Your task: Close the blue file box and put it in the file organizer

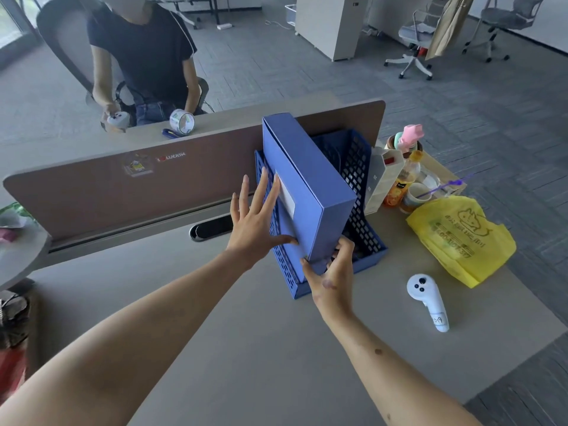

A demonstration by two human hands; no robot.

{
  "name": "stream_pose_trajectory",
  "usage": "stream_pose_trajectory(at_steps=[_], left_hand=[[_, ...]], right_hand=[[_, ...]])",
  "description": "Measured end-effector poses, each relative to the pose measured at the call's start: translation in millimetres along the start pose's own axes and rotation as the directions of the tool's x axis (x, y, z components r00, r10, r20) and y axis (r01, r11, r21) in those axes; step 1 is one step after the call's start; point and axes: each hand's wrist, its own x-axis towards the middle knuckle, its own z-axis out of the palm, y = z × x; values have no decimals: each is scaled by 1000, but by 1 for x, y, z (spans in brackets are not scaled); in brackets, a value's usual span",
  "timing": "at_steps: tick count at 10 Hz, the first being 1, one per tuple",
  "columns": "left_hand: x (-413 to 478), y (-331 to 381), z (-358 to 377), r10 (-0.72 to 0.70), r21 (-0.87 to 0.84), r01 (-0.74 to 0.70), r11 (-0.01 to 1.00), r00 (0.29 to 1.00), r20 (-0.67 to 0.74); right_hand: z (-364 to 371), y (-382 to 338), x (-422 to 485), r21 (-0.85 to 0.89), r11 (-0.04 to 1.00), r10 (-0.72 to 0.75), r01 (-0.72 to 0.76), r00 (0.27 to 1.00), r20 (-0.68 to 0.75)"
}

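The blue file box [310,182] is closed and stands upright, tilted, in the leftmost slot of the blue mesh file organizer [359,186] on the desk. A white label shows on its spine. My left hand [256,219] lies flat with fingers spread against the organizer's left wall and the box spine, thumb touching the box's lower edge. My right hand [330,269] grips the box's bottom front corner between thumb and fingers.
A white controller [427,299] lies right of the organizer, a yellow plastic bag [461,238] beyond it. Bottles, cups and a carton [402,173] crowd the far right. A brown desk divider [123,192] runs behind; a person sits across with a tape roll [182,121].
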Motion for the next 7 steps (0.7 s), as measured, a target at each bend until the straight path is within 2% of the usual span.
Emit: stream_pose_trajectory(at_steps=[1, 4, 5, 6, 7], left_hand=[[-6, -5, 7, -18, 55, 17, 998, 999, 31], [-18, -5, 13, -63, -13, 64, 998, 997, 43], [-21, -2, 11, -95, -67, 97, 993, 995, 30], [-33, 4, 3, -126, -158, 128, 979, 992, 24], [-53, -3, -6, -152, -216, 148, 965, 988, -4]], right_hand=[[6, 10, -6, 0, 1000, 12, -12, 1000, 20], [10, 21, -10, -99, 995, 35, -27, 997, 76], [4, 22, 0, -161, 985, 79, -54, 985, 151], [-12, 0, 0, -37, 988, 155, -150, 942, 297], [-37, -28, 9, 155, 971, 131, -183, 946, 297]])
